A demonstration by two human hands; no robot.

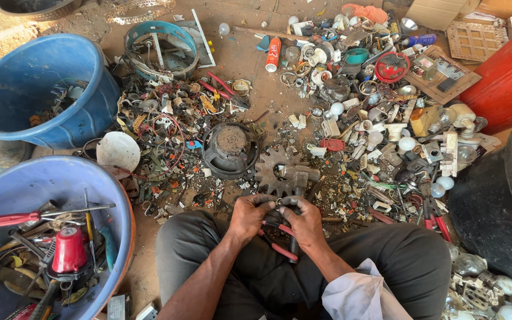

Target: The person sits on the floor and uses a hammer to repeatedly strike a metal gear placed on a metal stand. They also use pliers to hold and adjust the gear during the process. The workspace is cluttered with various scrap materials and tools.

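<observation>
Blue tubs (84,118), gear (275,170), scattered scrap (380,142)

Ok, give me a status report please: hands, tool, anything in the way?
Left hand and right hand together on red-handled pliers over the lap. Large gear directly ahead on floor. Scrap all around.

left hand (250,214), right hand (304,222) — closed, touching
</observation>
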